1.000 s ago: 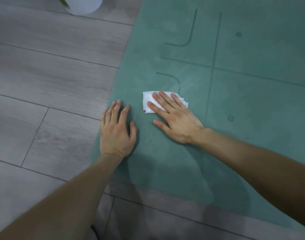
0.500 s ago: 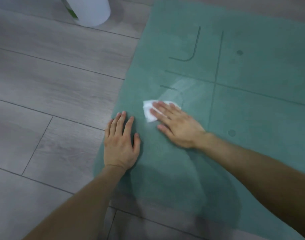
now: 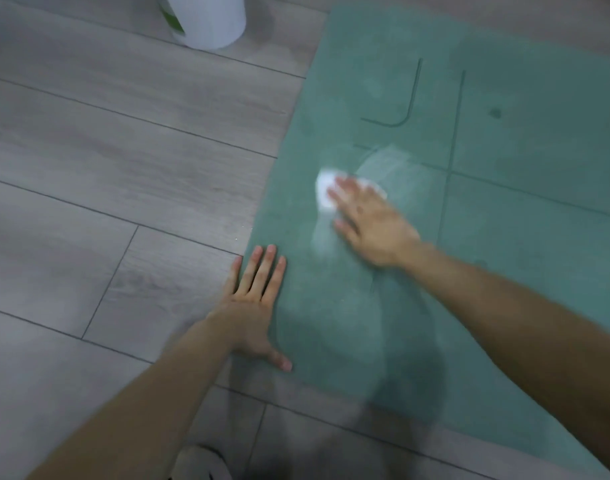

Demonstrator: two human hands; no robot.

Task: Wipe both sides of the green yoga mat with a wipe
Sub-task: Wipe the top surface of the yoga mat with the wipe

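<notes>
**A:** From the head camera, how did the flat green yoga mat (image 3: 504,237) lie?

**B:** It was spread flat on the grey wood-look plank floor (image 3: 106,168). Its short end faced left and its long axis ran off to the right, out of frame. One printed line ran along that axis, and a second crossed it at a right angle. The near-left corner was close to the person.

**A:** And the small white folded wipe (image 3: 326,188)?

**B:** It was on the mat's upper face near the left end, just beside a curved printed mark. A paler, shinier streak ran across the mat next to it.

**A:** How did the right hand (image 3: 373,226) hold it?

**B:** It didn't pinch it. The fingers were straight and laid flat on top, pressing the wipe against the mat. The wipe's left part stuck out past the fingertips. The hand was blurred, so I couldn't tell how far the fingers were spread.

**A:** And the left hand (image 3: 255,306)?

**B:** It was palm down on the mat's left edge, holding nothing. The four fingers were straight and close together, and the thumb was splayed wide to the right.

**A:** Anything else?

**B:** A white cylindrical container with a green mark (image 3: 210,19) stood on the floor at the top, apart from the mat.
</notes>
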